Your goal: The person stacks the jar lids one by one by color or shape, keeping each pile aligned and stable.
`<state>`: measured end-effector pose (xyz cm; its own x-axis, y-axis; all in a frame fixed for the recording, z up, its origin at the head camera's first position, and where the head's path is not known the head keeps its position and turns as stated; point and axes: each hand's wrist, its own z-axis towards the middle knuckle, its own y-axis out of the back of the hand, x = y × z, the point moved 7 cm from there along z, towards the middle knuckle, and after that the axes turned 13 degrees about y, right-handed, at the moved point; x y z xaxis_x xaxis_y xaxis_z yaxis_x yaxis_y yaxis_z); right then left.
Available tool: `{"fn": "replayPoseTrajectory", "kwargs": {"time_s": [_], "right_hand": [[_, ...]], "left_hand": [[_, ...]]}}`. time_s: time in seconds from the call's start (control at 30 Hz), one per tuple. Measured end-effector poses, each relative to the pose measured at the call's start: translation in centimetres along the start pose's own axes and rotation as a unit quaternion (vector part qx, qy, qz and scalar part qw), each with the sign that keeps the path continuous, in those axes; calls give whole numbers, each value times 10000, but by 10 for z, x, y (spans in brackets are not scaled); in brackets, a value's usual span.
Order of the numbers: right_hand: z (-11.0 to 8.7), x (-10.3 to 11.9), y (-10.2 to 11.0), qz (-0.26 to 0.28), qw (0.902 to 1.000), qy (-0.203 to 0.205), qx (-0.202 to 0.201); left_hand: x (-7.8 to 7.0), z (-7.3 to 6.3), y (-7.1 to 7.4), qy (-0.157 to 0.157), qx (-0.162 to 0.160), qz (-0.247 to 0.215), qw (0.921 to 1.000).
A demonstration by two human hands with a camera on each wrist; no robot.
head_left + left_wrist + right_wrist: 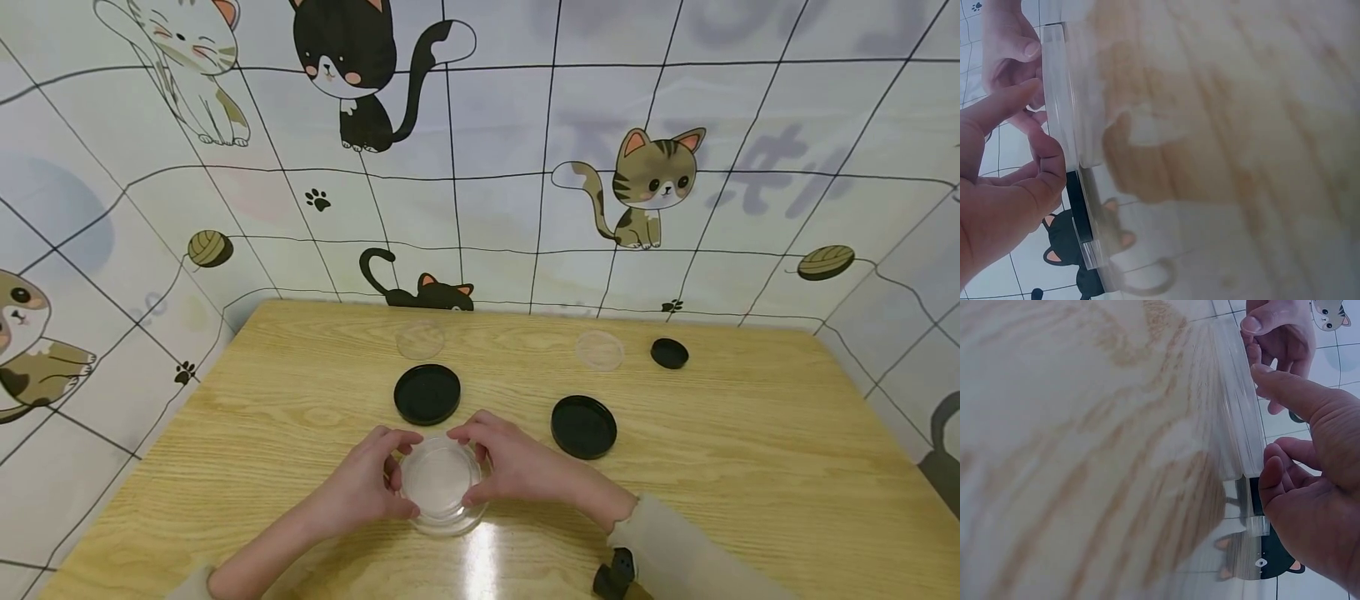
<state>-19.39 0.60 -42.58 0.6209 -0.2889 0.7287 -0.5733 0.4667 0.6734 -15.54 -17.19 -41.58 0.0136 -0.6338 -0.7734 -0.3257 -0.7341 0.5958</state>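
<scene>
A clear round dish [442, 479] with a raised rim lies flat on the wooden table in front of me. From its left side my left hand [362, 485] holds the rim, thumb near the front and index finger near the back. Across from it, my right hand [517, 462] grips the right side in the same way. Both wrist views show the dish edge-on, low on the glossy tabletop, with thumbs and bent fingers at its upper edge. Whether it is one piece or two stacked pieces, I cannot tell.
Behind the dish lies a black round lid [427, 394]; another black lid [583, 427] sits to the right. Farther back are a clear disc [420, 340], a second clear disc [600, 350] and a small black cap [670, 353]. A cat-print curtain [502, 208] borders the table [750, 467].
</scene>
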Motion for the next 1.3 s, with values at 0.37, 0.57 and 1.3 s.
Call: {"fn": "replayPoseTrajectory", "kwargs": {"time_s": [0.37, 0.57, 1.3], "right_hand": [[-3, 11, 19, 283, 9992, 207, -177], [-2, 15, 42, 75, 9985, 329, -426], [9, 11, 100, -178, 9925, 355, -1160]], "left_hand": [[-10, 1, 14, -91, -34, -209, 9997], [-17, 5, 30, -219, -125, -240, 9994], [-44, 48, 66, -165, -107, -871, 9960]]}}
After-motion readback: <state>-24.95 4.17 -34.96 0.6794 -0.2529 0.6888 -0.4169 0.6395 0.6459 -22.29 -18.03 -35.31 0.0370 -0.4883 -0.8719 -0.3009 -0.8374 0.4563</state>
